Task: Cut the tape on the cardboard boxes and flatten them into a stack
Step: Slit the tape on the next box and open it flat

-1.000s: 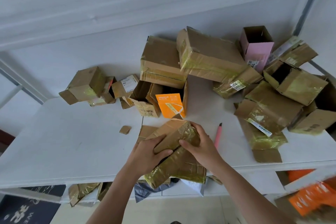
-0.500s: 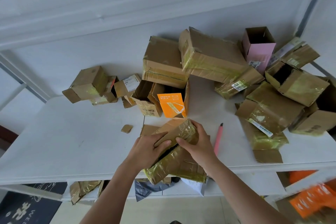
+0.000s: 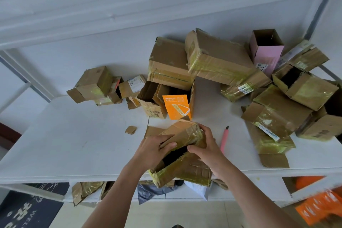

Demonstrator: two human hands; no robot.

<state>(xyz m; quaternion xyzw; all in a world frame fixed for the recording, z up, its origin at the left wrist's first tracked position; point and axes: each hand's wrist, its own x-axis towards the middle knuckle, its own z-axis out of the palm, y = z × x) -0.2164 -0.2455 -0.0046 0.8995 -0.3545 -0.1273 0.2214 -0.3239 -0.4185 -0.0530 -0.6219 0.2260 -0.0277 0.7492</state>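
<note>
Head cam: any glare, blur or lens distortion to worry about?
Head view: soft, even daylight with faint shadows; wide-angle bending curves the table edge and the shelf above; yellowish tape on the box that both hands grip gives a mild sheen, not blown out; the centre is sharp, while the orange items at the lower right corner are smeared.

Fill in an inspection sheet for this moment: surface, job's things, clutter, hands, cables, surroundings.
Surface: white table, bare at left.
Job's things: taped box at the near edge, a dark gap open along its top; pink cutter lying beside it; unflattened boxes piled at the back and right.
Clutter: cardboard scrap; orange card.
Hands: left hand and right hand both grip the box, fingers curled on its flaps.
Cables: nothing seen.
Surroundings: white wall behind; lower shelf holding cardboard and bags.
</note>
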